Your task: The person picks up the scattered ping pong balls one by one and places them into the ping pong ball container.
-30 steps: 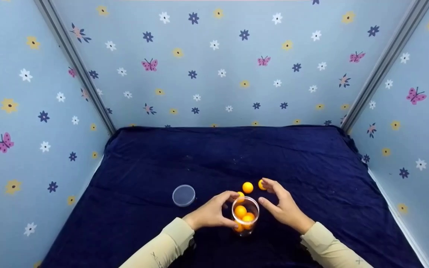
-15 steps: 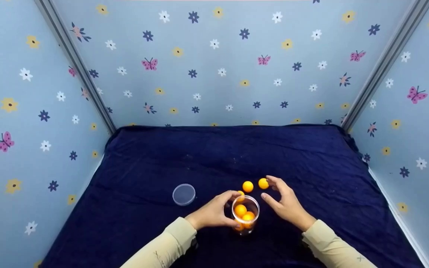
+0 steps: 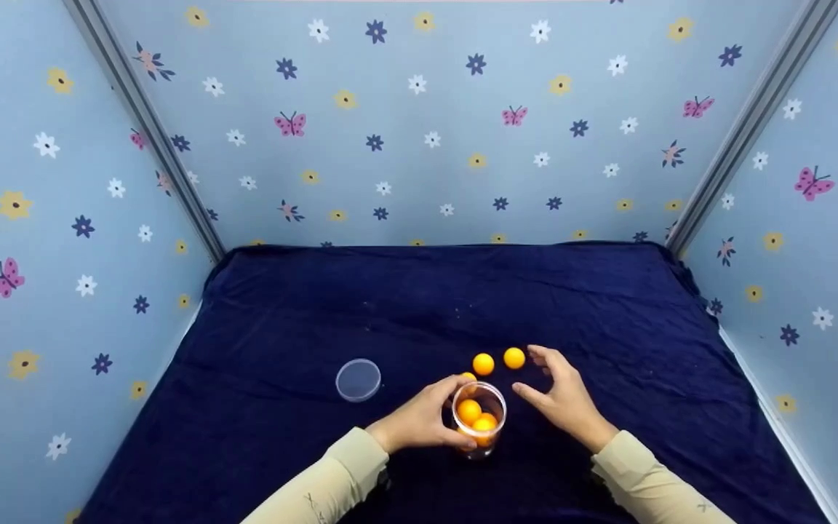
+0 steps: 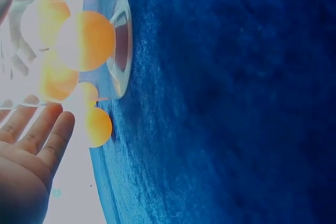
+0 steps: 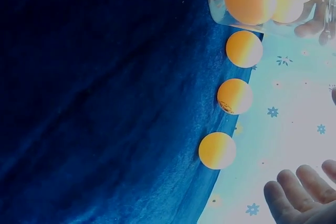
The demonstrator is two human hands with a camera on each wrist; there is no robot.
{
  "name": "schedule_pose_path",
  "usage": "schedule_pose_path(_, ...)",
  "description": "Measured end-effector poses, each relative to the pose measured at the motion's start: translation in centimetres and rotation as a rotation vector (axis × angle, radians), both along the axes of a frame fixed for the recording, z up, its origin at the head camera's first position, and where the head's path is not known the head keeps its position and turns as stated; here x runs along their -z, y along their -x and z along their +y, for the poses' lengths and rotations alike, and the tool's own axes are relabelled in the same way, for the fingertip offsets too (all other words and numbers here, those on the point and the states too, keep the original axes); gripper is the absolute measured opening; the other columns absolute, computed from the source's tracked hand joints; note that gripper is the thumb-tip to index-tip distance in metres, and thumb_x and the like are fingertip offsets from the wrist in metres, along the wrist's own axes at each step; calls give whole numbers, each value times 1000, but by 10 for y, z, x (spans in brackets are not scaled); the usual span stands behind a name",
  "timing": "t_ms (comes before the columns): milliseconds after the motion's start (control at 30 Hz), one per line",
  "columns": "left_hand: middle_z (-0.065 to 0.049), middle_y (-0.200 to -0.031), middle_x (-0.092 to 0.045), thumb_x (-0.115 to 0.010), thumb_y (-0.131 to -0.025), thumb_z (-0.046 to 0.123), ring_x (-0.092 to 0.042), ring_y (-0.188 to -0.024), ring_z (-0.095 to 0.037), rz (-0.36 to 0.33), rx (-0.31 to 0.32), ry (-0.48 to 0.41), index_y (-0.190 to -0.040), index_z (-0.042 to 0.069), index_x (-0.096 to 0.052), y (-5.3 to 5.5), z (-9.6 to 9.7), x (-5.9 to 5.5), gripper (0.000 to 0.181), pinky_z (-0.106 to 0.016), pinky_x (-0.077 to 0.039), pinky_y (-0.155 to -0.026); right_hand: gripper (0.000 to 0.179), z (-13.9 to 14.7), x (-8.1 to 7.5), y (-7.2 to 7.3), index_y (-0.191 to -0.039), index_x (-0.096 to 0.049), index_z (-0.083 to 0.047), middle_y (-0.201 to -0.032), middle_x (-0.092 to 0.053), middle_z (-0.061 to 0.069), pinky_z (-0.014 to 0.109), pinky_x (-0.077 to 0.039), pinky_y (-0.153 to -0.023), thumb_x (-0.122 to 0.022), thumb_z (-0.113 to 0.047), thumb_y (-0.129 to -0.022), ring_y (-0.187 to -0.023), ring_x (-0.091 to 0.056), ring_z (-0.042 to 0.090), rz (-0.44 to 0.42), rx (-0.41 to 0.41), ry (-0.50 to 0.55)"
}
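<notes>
A clear plastic jar (image 3: 480, 451) stands upright without a lid, holding several orange ping-pong balls (image 3: 469, 413). My left hand (image 3: 423, 416) grips its side, thumb near me and fingers at the far side. Three more ping-pong balls lie on the cloth behind the jar: one partly hidden by the left fingers (image 5: 244, 49), a middle one (image 3: 483, 364), and a right one (image 3: 514, 358). My right hand (image 3: 563, 397) hovers right of the jar with relaxed, spread fingers and nothing in them, close to the right ball but apart from it.
A round clear lid (image 3: 358, 380) lies on the dark blue cloth (image 3: 302, 306), left of the jar. Light blue patterned walls (image 3: 419, 131) enclose the table at the back and on both sides, with grey metal posts (image 3: 753, 131) in the corners.
My right hand has drawn slightly right, away from the right ball, which now shows whole. My left hand stays at the jar with only a slight shift.
</notes>
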State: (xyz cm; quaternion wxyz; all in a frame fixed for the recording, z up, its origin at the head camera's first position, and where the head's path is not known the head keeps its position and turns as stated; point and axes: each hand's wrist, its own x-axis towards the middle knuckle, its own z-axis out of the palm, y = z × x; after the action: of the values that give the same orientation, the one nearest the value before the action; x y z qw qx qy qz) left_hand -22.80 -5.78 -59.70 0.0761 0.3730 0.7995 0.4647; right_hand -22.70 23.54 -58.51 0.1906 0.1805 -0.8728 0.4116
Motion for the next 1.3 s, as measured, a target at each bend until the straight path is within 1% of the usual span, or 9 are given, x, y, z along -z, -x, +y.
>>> schedule_pose_path(67,-18,-146,-66,-102,-76,32,-69,-125,-22,21,-11,8,-149,4,-56,0,1,0,90,-32,-56,-111,65,0,0,0,-135,-65,6,-128,-73,19,53,-63,-89,-96,-9,-80,-110,-71,34,2,11,0)
schedule_pose_path(133,-17,-145,-67,-102,-76,33,-69,-127,-24,35,-15,10,-149,4,-56,-1,1,-1,91,-34,-55,-113,67,1,1,0,-136,-65,6,-128,-73,19,54,-63,-88,-97,-10,-79,-110,-71,35,-9,20,-5)
schedule_pose_path(333,-17,-146,-68,-103,-74,35,-67,-134,-29,79,-29,21,-149,1,-55,-2,3,-1,95,-39,-49,-121,72,3,1,0,-139,-63,6,-129,-71,21,58,-61,-94,-98,-13,-79,-114,-70,40,-93,17,-10)
schedule_pose_path(433,-18,-143,-70,-103,-75,35,-68,-132,-31,94,-26,14,-148,2,-56,-3,4,0,93,-40,-50,-120,75,4,1,1,-142,-61,6,-131,-70,22,59,-60,-98,-98,-14,-79,-117,-69,42,-132,5,-16)
schedule_pose_path(567,-17,-139,-72,-102,-75,35,-70,-128,-31,94,-21,1,-146,5,-58,-2,5,1,89,-39,-51,-118,78,5,1,2,-144,-59,6,-132,-69,23,58,-59,-100,-98,-15,-79,-119,-68,44,-165,3,-35)
schedule_pose_path(633,-16,-137,-72,-102,-75,36,-70,-126,-28,91,-24,0,-145,6,-58,-2,5,1,88,-36,-52,-116,79,5,1,2,-145,-59,6,-133,-68,23,58,-59,-101,-98,-15,-79,-120,-68,44,-172,6,-45)
schedule_pose_path(800,-13,-132,-75,-101,-76,37,-71,-120,-19,96,-20,-17,-142,4,-60,-2,5,0,85,-33,-55,-111,79,5,0,2,-145,-59,6,-133,-68,24,56,-58,-101,-98,-16,-79,-120,-68,45,-174,16,-66)
schedule_pose_path(1033,-14,-136,-74,-102,-76,36,-71,-124,-25,99,-31,-25,-144,7,-59,-1,0,-3,85,-36,-54,-114,79,7,0,6,-144,-59,8,-131,-69,24,59,-57,-101,-98,-17,-80,-118,-69,45,-151,23,-87)
schedule_pose_path(1300,-14,-135,-74,-101,-77,34,-72,-123,-29,65,-33,-48,-143,4,-60,5,-10,-7,83,-36,-55,-113,82,9,-2,9,-147,-56,9,-136,-67,28,60,-55,-105,-97,-16,-81,-123,-66,48,-186,22,-103)
